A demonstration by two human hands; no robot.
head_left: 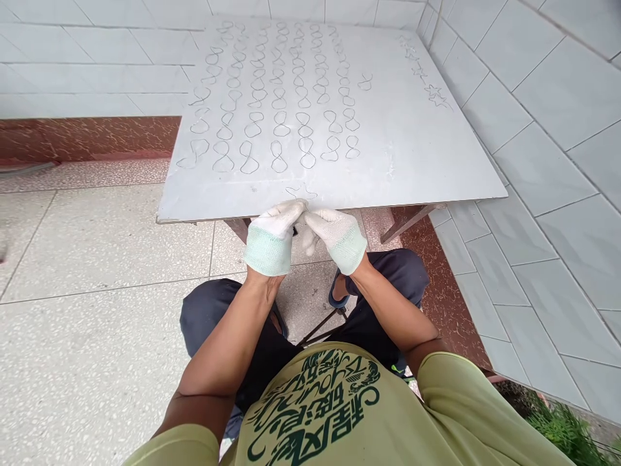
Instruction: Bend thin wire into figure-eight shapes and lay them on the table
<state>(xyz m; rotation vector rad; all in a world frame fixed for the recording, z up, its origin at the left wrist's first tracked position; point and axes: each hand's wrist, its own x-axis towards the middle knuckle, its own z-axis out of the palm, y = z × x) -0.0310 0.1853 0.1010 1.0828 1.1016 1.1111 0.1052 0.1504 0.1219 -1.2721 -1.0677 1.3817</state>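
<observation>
Both my hands wear white knit gloves with pale green cuffs and meet at the near edge of a white board table (412,168). Between their fingertips is a thin bent wire (303,191), with star-like points sticking out past the fingers over the board. My left hand (274,230) pinches the wire from the left. My right hand (334,233) pinches it from the right, thumb and forefinger together. The lower part of the wire is hidden by the gloves. Beyond them lie rows of wire figure-eights (279,157) on the board.
Several star-shaped wires (435,96) lie along the board's right side. A lone wire figure-eight (365,81) sits apart from the rows. Tiled walls (533,129) stand behind and to the right. A table leg (407,223) shows under the board.
</observation>
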